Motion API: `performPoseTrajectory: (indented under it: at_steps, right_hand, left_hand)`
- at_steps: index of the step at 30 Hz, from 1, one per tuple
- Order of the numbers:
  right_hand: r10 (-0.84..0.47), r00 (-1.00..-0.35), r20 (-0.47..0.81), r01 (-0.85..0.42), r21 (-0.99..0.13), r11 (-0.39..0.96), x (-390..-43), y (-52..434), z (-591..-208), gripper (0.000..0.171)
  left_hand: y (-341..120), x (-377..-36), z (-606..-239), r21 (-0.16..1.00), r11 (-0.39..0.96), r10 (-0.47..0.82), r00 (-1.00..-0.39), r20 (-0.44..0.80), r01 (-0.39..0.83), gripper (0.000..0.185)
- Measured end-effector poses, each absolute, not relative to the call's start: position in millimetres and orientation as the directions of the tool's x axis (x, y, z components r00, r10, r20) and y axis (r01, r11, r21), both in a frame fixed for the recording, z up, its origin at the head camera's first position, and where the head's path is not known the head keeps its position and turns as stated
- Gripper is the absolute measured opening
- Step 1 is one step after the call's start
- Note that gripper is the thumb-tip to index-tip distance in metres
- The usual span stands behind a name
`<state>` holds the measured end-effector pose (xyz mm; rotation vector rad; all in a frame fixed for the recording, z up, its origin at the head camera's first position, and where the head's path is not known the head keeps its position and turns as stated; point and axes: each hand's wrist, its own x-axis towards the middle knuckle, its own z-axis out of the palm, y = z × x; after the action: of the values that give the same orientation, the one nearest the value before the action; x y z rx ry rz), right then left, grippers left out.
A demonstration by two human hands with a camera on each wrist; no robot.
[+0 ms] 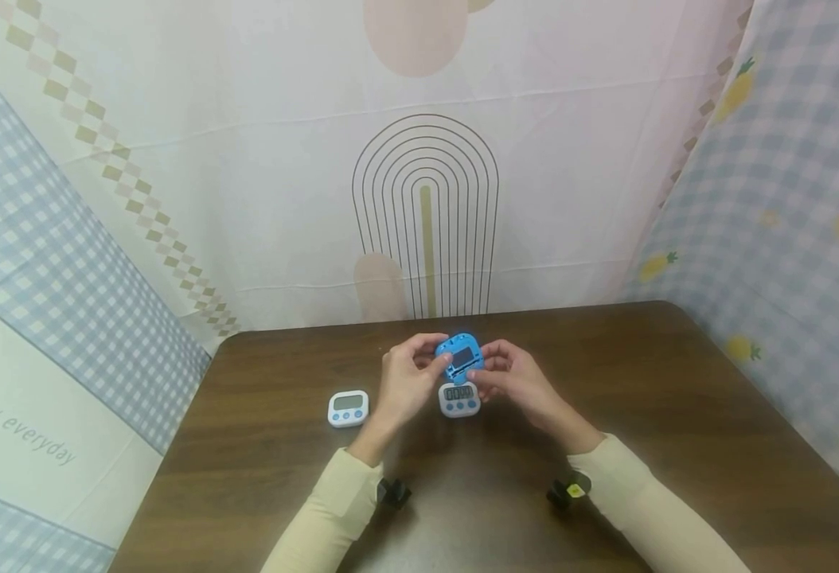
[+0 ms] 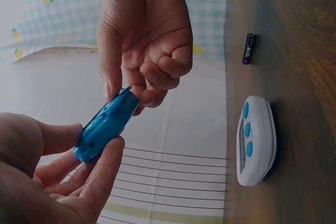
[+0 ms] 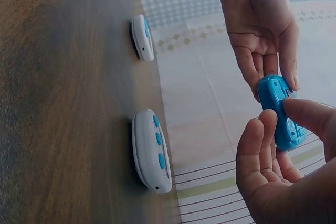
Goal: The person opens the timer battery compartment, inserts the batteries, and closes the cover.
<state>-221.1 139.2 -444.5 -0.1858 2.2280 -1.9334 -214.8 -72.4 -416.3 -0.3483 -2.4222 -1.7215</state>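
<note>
Both hands hold a blue kitchen timer up over the table, a dark rectangle showing on the side turned toward the head camera. My left hand pinches its left end between thumb and fingers. At the opposite end, the thumb and fingers of my right hand grip the edge, where a small thin piece sticks up in the left wrist view. Just below the blue timer lies a white timer with blue buttons and digits on its display. Another white timer, its display blank, lies left of my left hand.
A small dark battery lies on the brown wooden table, beyond the white timer in the left wrist view. A patterned cloth hangs behind the table, with checked cloths at both sides.
</note>
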Motion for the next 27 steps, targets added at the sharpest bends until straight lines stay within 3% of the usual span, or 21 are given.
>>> performPoseTrajectory:
  at_steps: [27]
  right_hand:
    - [-0.346, -0.937, -0.053, 0.028, -0.997, 0.079, -221.8, 137.8, -445.8, 0.049]
  left_hand:
    - [-72.2, -214.1, -415.7, 0.893, 0.306, 0.119, -0.944, 0.307, 0.329, 0.026]
